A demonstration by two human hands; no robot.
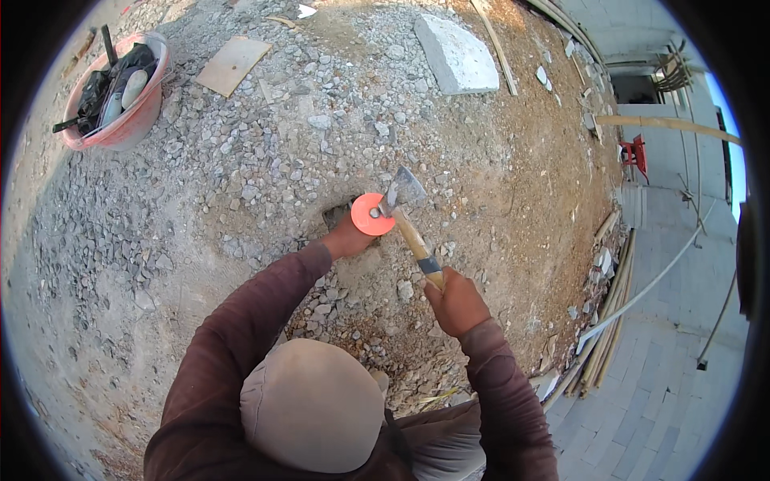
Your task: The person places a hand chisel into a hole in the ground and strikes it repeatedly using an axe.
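My left hand (pixel 346 239) is closed just below a round orange hand guard (pixel 370 227), apparently around a chisel whose shaft is hidden from view. The metal tip of the chisel shows at the guard's centre. In my right hand (pixel 459 305) is a hatchet with a wooden handle (pixel 412 240) and a dark band near the grip. Its head (pixel 407 189) has the flared blade pointing away, and the blunt back end is at or very near the chisel's top. Beneath the left hand, a small dark hollow (pixel 335 213) breaks the stony ground.
A pink bucket (pixel 144 112) of tools and black plastic stands far left, near a flat square board (pixel 233 66). A white slab (pixel 459 58) and a wood strip (pixel 496 48) lie at the back. Along the right wall (pixel 642 353) rest several poles (pixel 611 321).
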